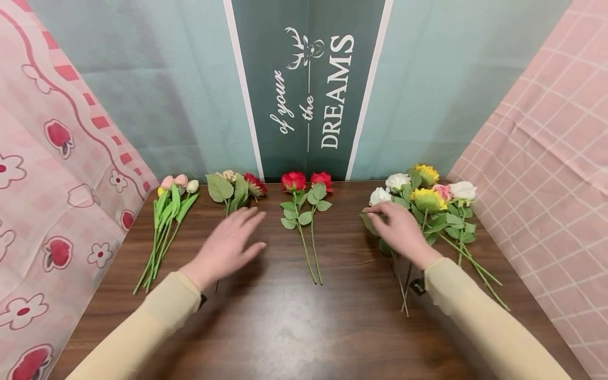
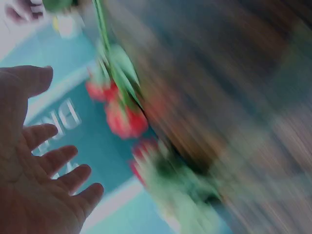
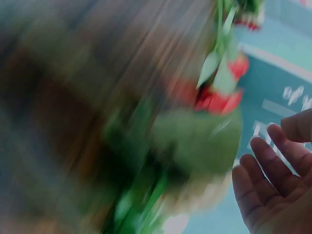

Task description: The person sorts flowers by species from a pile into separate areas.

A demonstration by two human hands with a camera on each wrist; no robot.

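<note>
My left hand [image 1: 225, 245] hovers over the stems of a bunch with a dark red flower [image 1: 255, 186] and a cream flower [image 1: 229, 175]. Its fingers are spread and hold nothing. On the right, my right hand [image 1: 401, 232] is above the stems of two white roses [image 1: 380, 196], fingers loosely bent; the right wrist view shows nothing in its grasp. Between the hands lie two red roses [image 1: 294, 182] with green leaves, blooms toward the back. Both wrist views are blurred, though the red roses [image 2: 126, 119] can be made out in the left one.
Pink, white and yellow tulips [image 1: 176, 203] lie at the table's far left. Sunflowers [image 1: 428, 199] and a pale rose [image 1: 463, 191] crowd the right side, their stems crossing. A printed cloth [image 1: 304, 105] hangs behind the brown table [image 1: 285, 327], with pink cloths at both sides.
</note>
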